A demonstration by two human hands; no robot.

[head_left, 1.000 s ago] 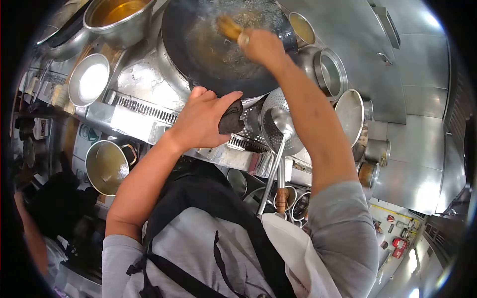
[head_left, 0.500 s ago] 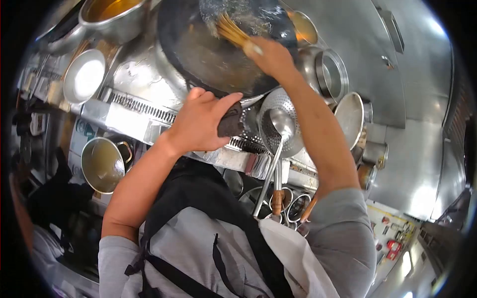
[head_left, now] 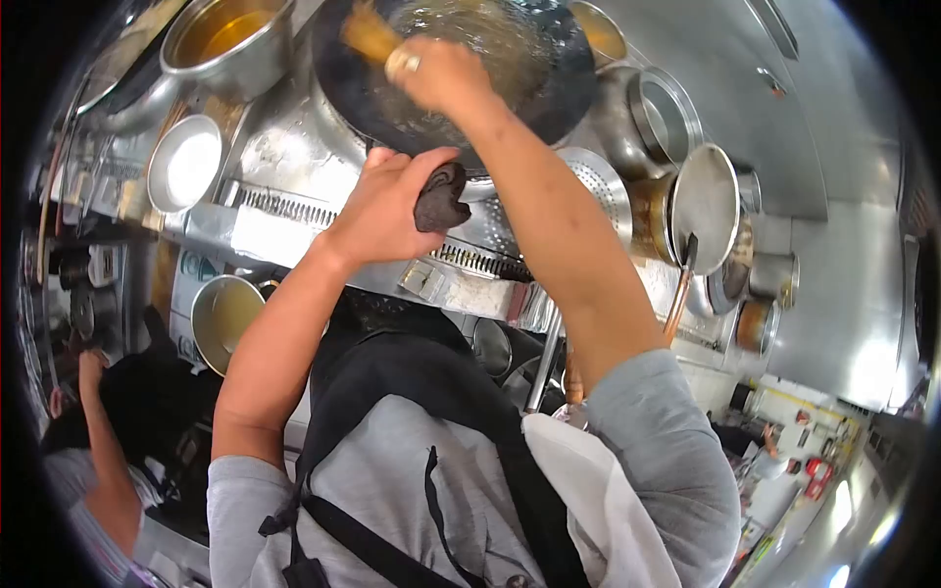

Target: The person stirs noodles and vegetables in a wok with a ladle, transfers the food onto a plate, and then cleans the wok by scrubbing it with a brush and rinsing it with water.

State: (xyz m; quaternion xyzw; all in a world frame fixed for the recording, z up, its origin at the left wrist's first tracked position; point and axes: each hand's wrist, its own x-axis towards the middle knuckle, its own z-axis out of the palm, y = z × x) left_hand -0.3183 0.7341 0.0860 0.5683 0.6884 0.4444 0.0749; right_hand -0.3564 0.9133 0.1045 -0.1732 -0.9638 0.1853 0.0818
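A large dark wok [head_left: 338, 83] with swirling, bubbling water [head_left: 480, 29] in it sits at the top of the view. My right hand [head_left: 441, 73] is closed around a bamboo wok brush [head_left: 370, 34], its bristles blurred over the wok's left side. At the wok's near rim, my left hand [head_left: 382, 208] grips a dark folded cloth [head_left: 443, 201], thumb on top. Whether a wok handle lies under the cloth is hidden.
A metal pot of amber liquid [head_left: 225, 44] and a white bowl [head_left: 184, 162] stand left. Lower left is a pot of pale liquid [head_left: 227, 316]. A perforated strainer [head_left: 606, 186] and a round sieve [head_left: 708, 201] lie right. Another person's arm [head_left: 110, 446] shows far left.
My right hand has swept the brush leftward across the wok, and the water now swirls more. My left hand keeps its hold on the cloth. The view has shifted slightly.
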